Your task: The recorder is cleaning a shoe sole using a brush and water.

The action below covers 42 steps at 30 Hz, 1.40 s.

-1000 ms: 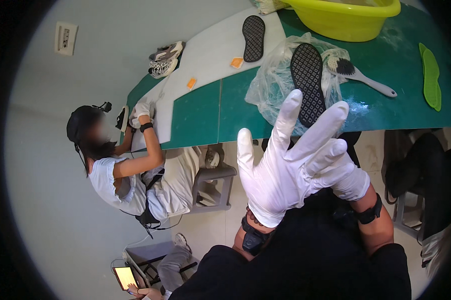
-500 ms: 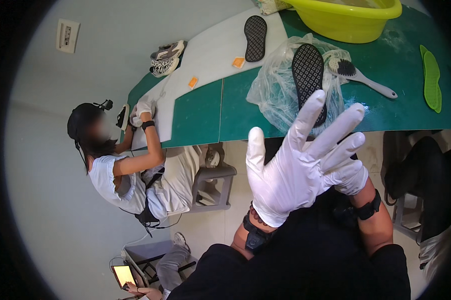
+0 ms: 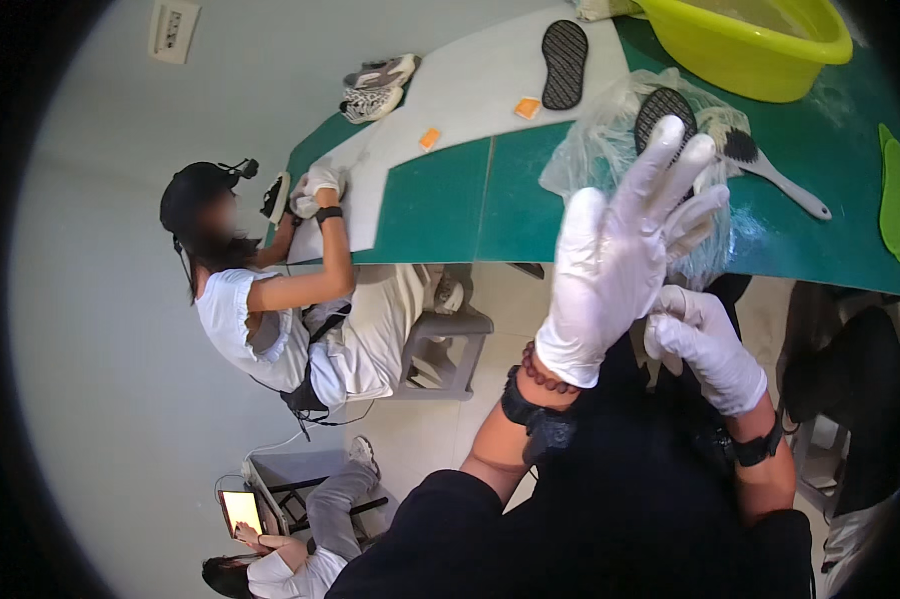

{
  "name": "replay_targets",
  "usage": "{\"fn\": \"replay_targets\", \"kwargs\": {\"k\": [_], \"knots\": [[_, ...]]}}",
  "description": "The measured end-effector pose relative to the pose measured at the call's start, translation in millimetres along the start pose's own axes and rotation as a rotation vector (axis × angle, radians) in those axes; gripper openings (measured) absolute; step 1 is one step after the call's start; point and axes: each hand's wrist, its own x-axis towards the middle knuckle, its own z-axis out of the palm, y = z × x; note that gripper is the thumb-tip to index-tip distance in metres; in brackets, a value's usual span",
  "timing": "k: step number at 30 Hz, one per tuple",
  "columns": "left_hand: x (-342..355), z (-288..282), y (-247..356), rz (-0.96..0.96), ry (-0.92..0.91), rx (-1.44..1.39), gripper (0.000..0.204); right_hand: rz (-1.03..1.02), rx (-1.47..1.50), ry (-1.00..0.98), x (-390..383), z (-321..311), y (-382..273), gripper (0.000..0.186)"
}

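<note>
My left hand point(image 3: 614, 255), in a white glove, is raised in front of the table edge with its fingers stretched out. It holds nothing. Just below and right of it, my right hand point(image 3: 711, 349), gloved the same way, has its fingers curled together close to the left palm's edge. Whatever those fingertips pinch, if anything, is hidden. Beyond the left fingertips a black patterned shoe sole point(image 3: 659, 108) rests on a crumpled clear plastic bag point(image 3: 595, 150), partly covered by my hand. A scrub brush point(image 3: 784, 180) with dark bristles and a pale grey handle lies right of the sole.
A yellow-green basin point(image 3: 744, 50) stands at the back right of the green table point(image 3: 435, 205). Green insoles point(image 3: 895, 195) lie far right. Another black sole point(image 3: 566, 65), orange packets point(image 3: 528, 108) and shoes point(image 3: 375, 88) sit farther left. A gloved co-worker point(image 3: 260, 280) sits at the left.
My left hand has turned and its fingers have drawn closer together. My right hand, mostly behind it before, now shows below with curled fingers. The view has shifted, moving the table rightward.
</note>
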Motion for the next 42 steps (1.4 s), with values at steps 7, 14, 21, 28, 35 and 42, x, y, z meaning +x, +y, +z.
{"fn": "replay_targets", "kwargs": {"k": [7,14,21,28,35,42], "knots": [[5.5,3.9,-8.6,-0.081,0.095,-0.026,0.084,-0.067,-0.239,0.221,2.8,1.0,9.5,0.023],[1.1,1.0,-16.9,-0.116,0.100,0.139,0.079,-0.319,-0.738,0.212,4.7,2.8,13.2,0.011],[11.7,-15.8,-21.2,0.370,0.158,1.860,0.071,-0.276,-0.741,0.197,-20.9,13.8,-3.8,0.012],[47.8,-80.8,-46.0,0.277,0.191,2.343,0.070,-0.481,-0.936,0.418,-9.2,29.8,-17.6,0.026],[42.3,-127.4,-92.6,0.369,0.345,2.102,0.064,-0.540,-1.214,0.503,25.4,10.4,6.6,0.022],[45.6,-126.8,-92.2,0.429,0.349,1.999,0.057,-0.578,-1.424,0.485,42.4,9.2,19.1,0.013]]}}
